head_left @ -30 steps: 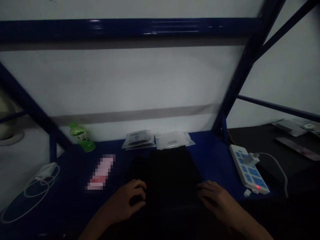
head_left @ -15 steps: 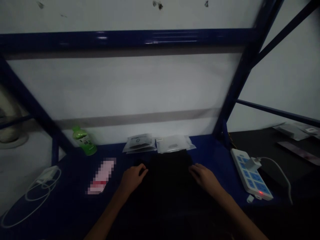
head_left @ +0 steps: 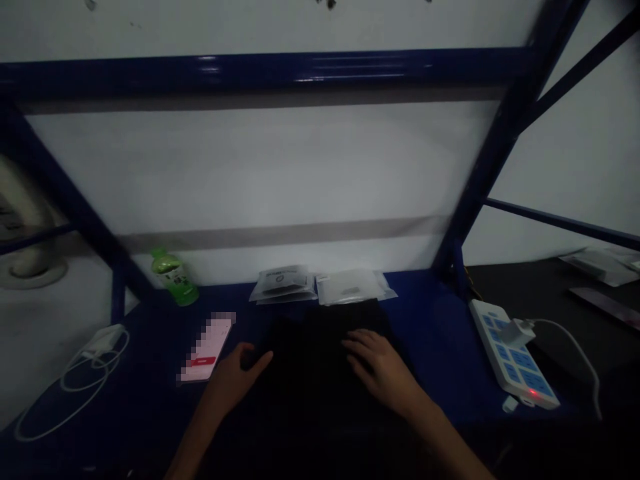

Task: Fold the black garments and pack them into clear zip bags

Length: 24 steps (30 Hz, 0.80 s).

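A black piece of cloth (head_left: 345,319), seemingly a garment, lies spread in front of me; its folds and near edge are lost in the dark. My right hand (head_left: 375,365) rests on its right half, palm down with fingers stretched out. At the left edge of the cloth is my left hand (head_left: 236,375), its thumb apart from the fingers and nothing visible between them.
Behind the cloth lie two flat plastic packets, a grey one (head_left: 284,285) and a white one (head_left: 353,287). A phone (head_left: 213,343), green bottle (head_left: 176,280) and white charging cable (head_left: 65,427) are leftward. Rightward sits a power strip (head_left: 523,367). Blue frame bars (head_left: 270,70) cross behind.
My right hand has moved left from the cloth's right edge onto its surface. My left hand has shifted left and nearer to me, thumb and fingers spreading apart. The view has shifted slightly.
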Each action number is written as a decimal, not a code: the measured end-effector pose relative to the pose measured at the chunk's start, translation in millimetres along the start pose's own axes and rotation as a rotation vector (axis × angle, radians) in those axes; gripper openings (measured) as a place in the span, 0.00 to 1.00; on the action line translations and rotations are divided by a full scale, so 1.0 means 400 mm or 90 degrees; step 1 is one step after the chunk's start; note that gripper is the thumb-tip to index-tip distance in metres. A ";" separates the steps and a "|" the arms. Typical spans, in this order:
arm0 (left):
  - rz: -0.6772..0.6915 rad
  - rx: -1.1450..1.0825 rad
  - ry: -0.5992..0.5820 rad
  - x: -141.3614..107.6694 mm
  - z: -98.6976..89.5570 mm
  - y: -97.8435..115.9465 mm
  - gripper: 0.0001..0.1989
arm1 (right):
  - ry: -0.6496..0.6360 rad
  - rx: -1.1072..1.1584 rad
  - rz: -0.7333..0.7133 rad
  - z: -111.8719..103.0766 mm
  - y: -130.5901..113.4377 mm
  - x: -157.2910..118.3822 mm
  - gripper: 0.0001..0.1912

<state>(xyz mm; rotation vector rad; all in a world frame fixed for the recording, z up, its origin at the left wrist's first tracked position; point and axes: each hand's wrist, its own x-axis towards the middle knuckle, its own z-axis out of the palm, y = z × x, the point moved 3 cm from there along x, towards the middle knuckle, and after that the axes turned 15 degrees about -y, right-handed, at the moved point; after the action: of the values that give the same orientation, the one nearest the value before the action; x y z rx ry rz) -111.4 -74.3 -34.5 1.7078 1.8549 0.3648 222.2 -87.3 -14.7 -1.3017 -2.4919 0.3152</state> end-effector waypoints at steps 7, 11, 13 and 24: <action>0.030 0.016 -0.031 -0.023 0.004 0.015 0.19 | -0.103 0.029 -0.004 0.084 -0.046 0.017 0.20; 0.043 0.012 0.034 -0.024 -0.005 0.036 0.16 | -0.113 0.038 -0.004 0.079 -0.047 0.012 0.21; 0.044 0.026 0.087 -0.030 -0.014 0.051 0.14 | -0.111 0.044 -0.009 0.064 -0.045 0.002 0.22; 0.266 -0.173 0.150 -0.049 0.042 0.259 0.08 | -0.024 -0.007 0.106 -0.005 0.178 -0.128 0.23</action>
<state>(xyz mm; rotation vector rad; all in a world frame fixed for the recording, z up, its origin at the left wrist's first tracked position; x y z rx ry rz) -17.4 -82.0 15.2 1.9123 1.5002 0.9761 304.3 -89.2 -45.2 -1.5251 -2.4228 0.3677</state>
